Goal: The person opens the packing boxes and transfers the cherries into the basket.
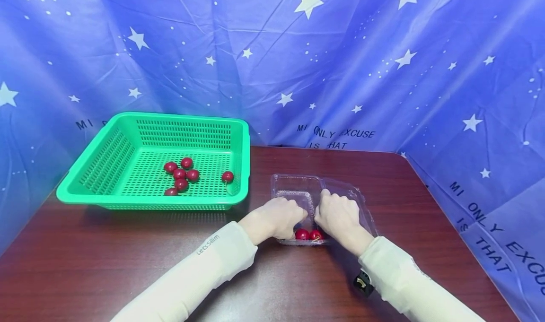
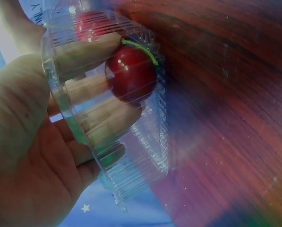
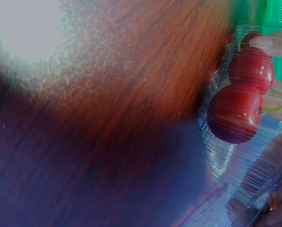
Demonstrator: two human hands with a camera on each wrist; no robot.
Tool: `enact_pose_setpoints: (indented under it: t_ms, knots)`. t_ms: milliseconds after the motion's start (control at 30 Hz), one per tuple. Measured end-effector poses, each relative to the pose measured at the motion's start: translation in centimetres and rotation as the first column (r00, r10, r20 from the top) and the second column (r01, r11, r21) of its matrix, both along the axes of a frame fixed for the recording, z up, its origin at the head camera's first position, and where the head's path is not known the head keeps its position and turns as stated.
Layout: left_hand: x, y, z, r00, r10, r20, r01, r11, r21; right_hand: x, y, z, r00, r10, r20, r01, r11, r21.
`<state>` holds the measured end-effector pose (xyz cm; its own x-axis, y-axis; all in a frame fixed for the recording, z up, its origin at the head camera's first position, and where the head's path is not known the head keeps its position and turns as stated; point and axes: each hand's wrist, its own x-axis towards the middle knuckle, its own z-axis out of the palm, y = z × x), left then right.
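A clear plastic clamshell box [image 1: 296, 182] stands on the table with red cherries inside along its near wall. My left hand [image 1: 277, 217] reaches down into it from the left, thumb and fingers around a cherry [image 2: 131, 74] with a green stem, seen through the wall. Two more cherries [image 3: 235, 113] sit to the right of that one. At the box's right side, where the open lid [image 1: 367, 208] joins, my right hand [image 1: 339, 216] grips the edge with curled fingers; some fingers [image 3: 263, 163] show through the plastic in the right wrist view.
A green plastic basket [image 1: 244, 170] stands at the back left with several stemmed cherries [image 1: 180, 174] on its slotted floor. The dark red wooden table [image 1: 276, 284] ends at a blue star-printed cloth [image 1: 264, 52] behind and at the sides.
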<state>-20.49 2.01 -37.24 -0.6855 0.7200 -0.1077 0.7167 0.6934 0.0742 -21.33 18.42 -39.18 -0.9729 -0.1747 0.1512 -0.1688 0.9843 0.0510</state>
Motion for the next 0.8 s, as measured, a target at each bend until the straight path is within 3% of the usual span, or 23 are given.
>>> enact_pose_setpoints:
  t_ms: [600,800]
  knots:
    - [0.29,0.39,-0.55,0.999,0.013,-0.049,-0.012,1.000,0.027,0.07,-0.05,-0.09,1.000,0.011,-0.026,-0.011,1.000,-0.014]
    - [0.32,0.56,-0.97,0.996,-0.016,-0.089,0.020,0.999,0.044,0.10,-0.05,-0.06,0.999,0.011,-0.034,-0.011,1.000,-0.012]
